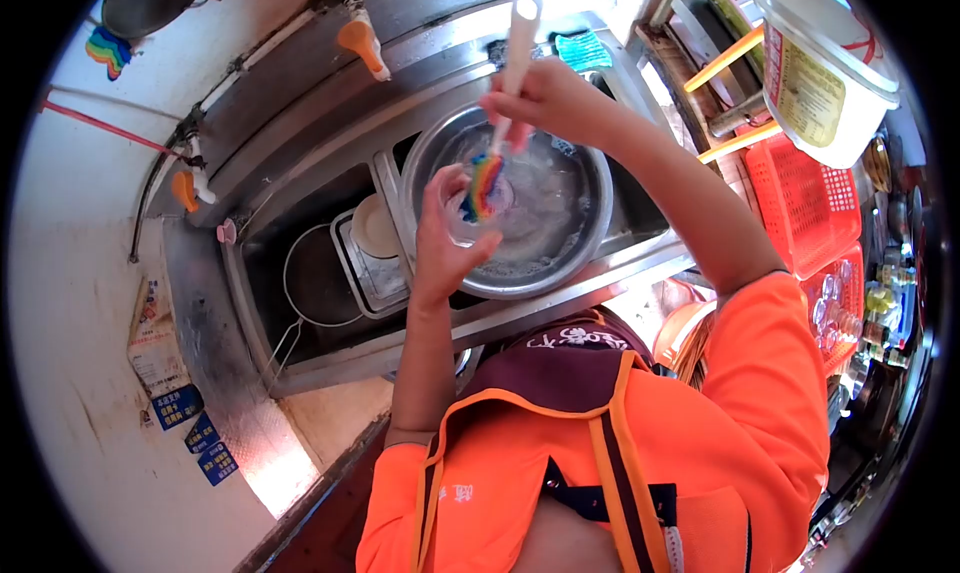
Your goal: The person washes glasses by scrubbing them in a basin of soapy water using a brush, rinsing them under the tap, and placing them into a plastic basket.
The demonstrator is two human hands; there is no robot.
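Observation:
My right hand [548, 101] is closed around the white handle of a bottle brush [519, 53] with a rainbow-striped sponge head. The handle rises toward the far side, and the sponge end points down at my left hand [447, 235]. Curved around a clear drinking glass [497, 201], the fingers of my left hand grip its side. The sponge is at the glass's mouth; how deep it reaches I cannot tell. Both hands are above a round metal basin [598, 223] of cloudy, sudsy water, which is set over the sink.
In the left sink compartment [265, 303] are a wire-rimmed strainer [287, 283] and a rectangular container [352, 263]. Orange-handled taps [357, 41] line the wall. A turquoise scrubbing cloth [583, 52] lies behind the basin. To the right stand a white tub [850, 98] and red baskets [785, 208], one holding glasses.

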